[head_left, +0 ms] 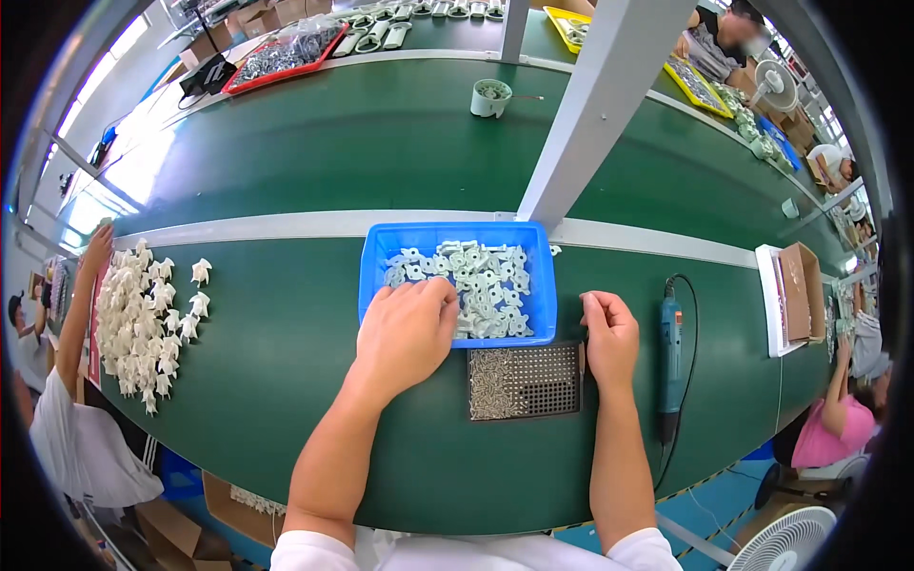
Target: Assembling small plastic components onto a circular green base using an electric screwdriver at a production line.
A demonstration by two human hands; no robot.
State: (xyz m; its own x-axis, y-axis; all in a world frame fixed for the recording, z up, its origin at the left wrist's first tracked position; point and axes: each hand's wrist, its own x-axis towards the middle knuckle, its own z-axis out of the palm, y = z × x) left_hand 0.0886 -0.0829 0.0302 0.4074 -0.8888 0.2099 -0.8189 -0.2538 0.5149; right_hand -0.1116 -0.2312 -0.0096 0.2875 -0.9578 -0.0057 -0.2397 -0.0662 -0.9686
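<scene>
So in the head view, we had our left hand [409,319] over the near left part of the blue bin [544,285], fingers curled down at the pale plastic parts [490,295] heaped inside. Our right hand [610,341] sat beside the bin's right edge, thumb and forefinger drawn in narrow, next to the black screw tray [550,398] on the green counter [447,476]. Biggest worry, we'd say: that tray was right up by the bin and our right wrist, so a careless elbow or a bin nudge could've spilled screws. The power screwdriver [671,352] had its cord [697,333] looping around it, so a sleeve snag seemed possible too. Couldn't see our left fingertips, so no clue if they gripped a part. Couldn't say whether the right ones pinched anything tiny either.
</scene>
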